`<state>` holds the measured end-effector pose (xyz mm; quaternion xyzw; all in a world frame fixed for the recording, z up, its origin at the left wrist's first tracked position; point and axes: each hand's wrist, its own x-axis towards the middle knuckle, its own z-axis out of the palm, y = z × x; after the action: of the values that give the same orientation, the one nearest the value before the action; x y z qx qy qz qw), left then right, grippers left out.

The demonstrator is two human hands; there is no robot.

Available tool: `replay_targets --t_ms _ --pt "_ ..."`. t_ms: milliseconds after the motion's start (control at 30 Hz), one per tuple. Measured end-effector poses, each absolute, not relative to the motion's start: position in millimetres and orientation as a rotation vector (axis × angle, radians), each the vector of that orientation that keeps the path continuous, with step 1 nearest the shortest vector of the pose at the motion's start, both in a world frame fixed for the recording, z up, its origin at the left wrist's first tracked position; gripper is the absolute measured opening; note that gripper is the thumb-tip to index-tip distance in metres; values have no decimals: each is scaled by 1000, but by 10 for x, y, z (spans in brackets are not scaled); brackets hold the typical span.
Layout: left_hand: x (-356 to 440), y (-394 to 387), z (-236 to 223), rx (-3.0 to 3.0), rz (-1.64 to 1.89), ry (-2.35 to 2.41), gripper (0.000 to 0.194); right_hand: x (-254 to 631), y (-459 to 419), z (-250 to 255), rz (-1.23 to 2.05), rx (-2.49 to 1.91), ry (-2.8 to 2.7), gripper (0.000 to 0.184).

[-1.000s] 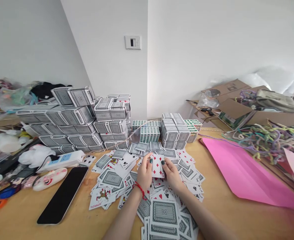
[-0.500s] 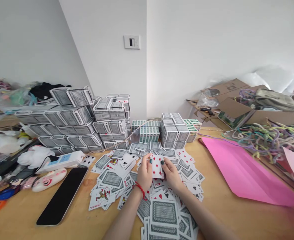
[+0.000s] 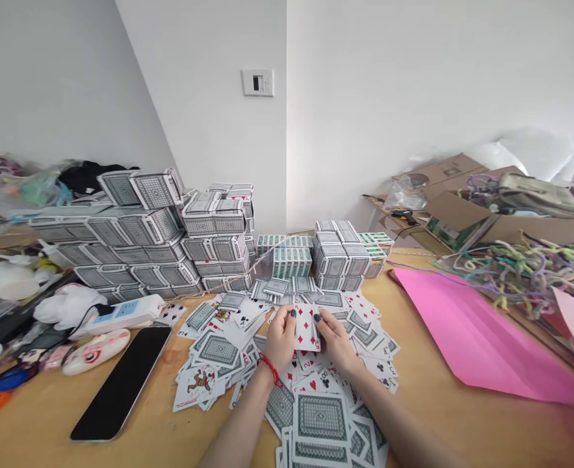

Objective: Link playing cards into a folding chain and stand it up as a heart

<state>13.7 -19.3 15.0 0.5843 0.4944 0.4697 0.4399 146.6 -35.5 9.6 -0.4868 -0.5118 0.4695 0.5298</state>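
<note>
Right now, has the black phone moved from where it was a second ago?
No, the black phone hasn't visibly moved any way: it lies in the same spot beside the white power strip.

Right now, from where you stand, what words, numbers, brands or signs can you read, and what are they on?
"5": twice, on the five of diamonds held by the left hand and right hand.
"8": on the eight of clubs just below them.
Too small or blurred: red lettering on the joker card, markings on the wall panel, many other card corners.
No brand or word is readable.
</note>
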Motion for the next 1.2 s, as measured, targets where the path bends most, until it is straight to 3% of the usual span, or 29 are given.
replay_targets --t_ms 667,1033,1200 --pt "101 -190 105 1290 1144 1027 21 1464 -378 205 1338 -1088 -997 17" --pt "103 -158 106 1231 1176 1057 10 1428 -386 146 1398 -1063 -925 10" --pt "117 -168 129 1261 1235 1047 7 1417 -375 137 1417 -1057 -878 18"
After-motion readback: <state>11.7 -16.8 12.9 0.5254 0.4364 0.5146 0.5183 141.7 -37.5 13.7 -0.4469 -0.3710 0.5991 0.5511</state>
